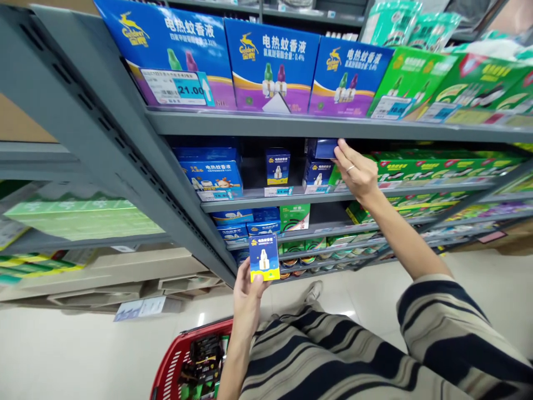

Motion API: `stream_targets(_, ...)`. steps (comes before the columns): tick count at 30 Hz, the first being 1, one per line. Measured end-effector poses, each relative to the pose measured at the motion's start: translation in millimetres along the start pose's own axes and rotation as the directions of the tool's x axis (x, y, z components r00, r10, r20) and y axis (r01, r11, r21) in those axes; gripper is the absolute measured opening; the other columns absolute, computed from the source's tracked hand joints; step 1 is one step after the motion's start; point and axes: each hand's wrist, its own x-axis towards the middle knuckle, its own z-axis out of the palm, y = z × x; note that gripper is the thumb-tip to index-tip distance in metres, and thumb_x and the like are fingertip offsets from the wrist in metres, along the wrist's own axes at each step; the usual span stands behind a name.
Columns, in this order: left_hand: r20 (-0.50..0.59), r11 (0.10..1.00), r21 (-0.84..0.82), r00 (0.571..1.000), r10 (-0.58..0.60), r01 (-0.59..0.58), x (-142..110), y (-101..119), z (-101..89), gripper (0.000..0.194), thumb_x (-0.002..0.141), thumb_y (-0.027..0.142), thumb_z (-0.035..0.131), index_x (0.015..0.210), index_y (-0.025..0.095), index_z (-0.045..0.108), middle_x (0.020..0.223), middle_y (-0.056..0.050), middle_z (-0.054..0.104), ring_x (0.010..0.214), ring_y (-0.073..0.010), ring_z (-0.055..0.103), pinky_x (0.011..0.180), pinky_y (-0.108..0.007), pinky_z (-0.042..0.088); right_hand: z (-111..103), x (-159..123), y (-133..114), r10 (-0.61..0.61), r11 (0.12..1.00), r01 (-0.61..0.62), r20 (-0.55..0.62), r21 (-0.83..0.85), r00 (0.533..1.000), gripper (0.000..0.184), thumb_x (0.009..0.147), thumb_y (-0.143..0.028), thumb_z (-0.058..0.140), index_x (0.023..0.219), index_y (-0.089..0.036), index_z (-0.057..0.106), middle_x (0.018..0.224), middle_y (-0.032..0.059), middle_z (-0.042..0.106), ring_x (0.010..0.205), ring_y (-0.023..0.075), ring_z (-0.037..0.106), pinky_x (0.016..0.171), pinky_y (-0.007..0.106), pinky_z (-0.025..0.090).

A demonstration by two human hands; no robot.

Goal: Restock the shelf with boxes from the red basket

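a person stands facing a grey metal store shelving unit (125, 139). the left hand (246, 297) is closed around a small blue and yellow carton of electric mosquito repellent liquid (264, 257), thumb across its lower front, and holds it up just below the middle shelf (241, 199). the right hand (355, 171) reaches to that shelf, partly open, its fingers (342, 156) against a dark blue carton (323, 148) lying on a stack of similar boxes; whether they grip it cannot be told. large blue and green repellent boxes (266, 66) line the shelf above. a red shopping basket (175, 355) sits well below the middle shelf. the held carton looks light and stiff but could dent at its corners, so its broad faces seem the best place to hold it.
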Motion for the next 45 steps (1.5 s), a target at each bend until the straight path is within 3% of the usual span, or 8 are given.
stream_targets(8,0.011,1.0,-0.013,1.0,-0.007,0.007,1,-3,-4.2,0.075,0.083,0.051,0.1,0.148,0.03,0.069,0.147,-0.011,0.072,0.119,-0.0254,0.078,0.09,-0.031,0.071,3,6,-2,0.025,0.999,-0.029,-0.108,-0.042,0.994,0.044,0.12,-0.046,0.055,0.143,-0.019,0.08,0.144,0.0151,0.076,0.134,0.0314,0.076,0.122,0.047,0.064)
stream_targets(12,-0.002,1.0,-0.01,1.0,-0.007,0.007,3,-5,-8.0,0.079,0.081,0.052,0.101,0.149,0.028,0.069,0.147,-0.012,0.072,0.119,-0.0263,0.078,0.091,-0.032,0.071,3,6,4,0.014,0.995,-0.021,-0.067,-0.101,0.998,0.04,0.119,-0.043,0.057,0.144,-0.021,0.08,0.145,0.0144,0.075,0.131,0.0317,0.077,0.117,0.048,0.066)
stream_targets(17,-0.016,1.0,-0.017,1.0,0.003,-0.004,5,-7,-14.9,0.075,0.082,0.05,0.101,0.147,0.03,0.07,0.144,-0.01,0.074,0.116,-0.0231,0.078,0.09,-0.029,0.07,4,0,15,-0.103,0.991,0.099,-0.035,-0.084,0.994,0.038,0.119,-0.041,0.057,0.139,-0.02,0.082,0.145,0.0161,0.074,0.13,0.0308,0.078,0.113,0.048,0.068)
stream_targets(26,-0.031,1.0,-0.004,1.0,-0.004,0.003,5,-6,-13.8,0.075,0.082,0.053,0.101,0.147,0.03,0.07,0.145,-0.01,0.073,0.117,-0.0246,0.078,0.088,-0.029,0.069,10,-24,12,-0.082,0.996,0.086,-0.311,-0.001,0.947,0.038,0.117,-0.045,0.059,0.136,-0.024,0.084,0.14,0.0142,0.077,0.13,0.0339,0.078,0.106,0.049,0.072)
stream_targets(30,-0.009,1.0,0.003,1.0,-0.027,0.027,4,-4,-10.7,0.077,0.082,0.053,0.1,0.148,0.029,0.068,0.147,-0.012,0.072,0.117,-0.0247,0.078,0.089,-0.03,0.07,11,-25,12,-0.021,0.999,0.009,-0.248,-0.049,0.969,0.043,0.116,-0.054,0.058,0.136,-0.024,0.083,0.142,0.0137,0.077,0.136,0.0357,0.074,0.113,0.053,0.067)
stream_targets(36,-0.014,0.999,-0.01,0.999,-0.033,0.033,-2,0,-4.2,0.077,0.083,0.052,0.1,0.148,0.026,0.067,0.143,-0.013,0.073,0.114,-0.024,0.078,0.087,-0.029,0.07,13,-24,18,-0.044,0.997,0.03,-0.221,-0.064,0.974,0.047,0.117,-0.057,0.055,0.142,-0.023,0.077,0.15,0.0176,0.072,0.14,0.0357,0.072,0.114,0.055,0.062)
stream_targets(42,-0.036,1.0,-0.019,0.999,-0.024,0.024,-5,1,-1.8,0.075,0.085,0.05,0.099,0.148,0.026,0.068,0.144,-0.013,0.073,0.112,-0.0223,0.078,0.086,-0.027,0.07,12,-25,17,-0.024,0.986,-0.012,-0.212,-0.169,0.977,0.04,0.116,-0.051,0.059,0.136,-0.025,0.081,0.144,0.0152,0.075,0.11,0.0314,0.081,0.101,0.052,0.067)
stream_targets(45,-0.017,0.999,-0.012,0.999,-0.043,0.043,-1,-3,-8.1,0.08,0.081,0.052,0.102,0.148,0.026,0.067,0.145,-0.014,0.073,0.114,-0.0241,0.078,0.087,-0.029,0.071,10,-23,16,-0.055,0.984,0.025,-0.166,-0.178,0.985,0.04,0.116,-0.048,0.059,0.131,-0.021,0.084,0.141,0.0174,0.076,0.113,0.0328,0.081,0.101,0.051,0.068)
